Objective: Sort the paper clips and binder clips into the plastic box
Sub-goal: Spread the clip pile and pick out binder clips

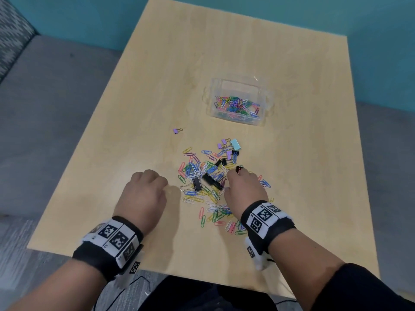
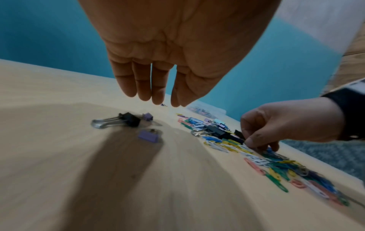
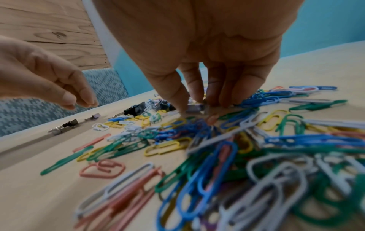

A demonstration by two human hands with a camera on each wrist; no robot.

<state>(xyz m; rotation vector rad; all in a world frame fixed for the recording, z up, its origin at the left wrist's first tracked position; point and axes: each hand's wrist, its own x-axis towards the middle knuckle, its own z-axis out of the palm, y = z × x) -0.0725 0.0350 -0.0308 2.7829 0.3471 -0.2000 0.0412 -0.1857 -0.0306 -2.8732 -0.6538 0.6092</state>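
Head view: plastic box [image 1: 267, 113] holds paper clips [image 1: 235, 105].

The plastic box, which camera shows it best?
The head view: the plastic box sits whole on the table beyond the pile, coloured paper clips inside. The left wrist view shows only a blurred sliver behind the fingers; in the right wrist view the right hand hides it.

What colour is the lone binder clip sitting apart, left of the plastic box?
Purple, with wire handles. The lone binder clip shows best in the head view.
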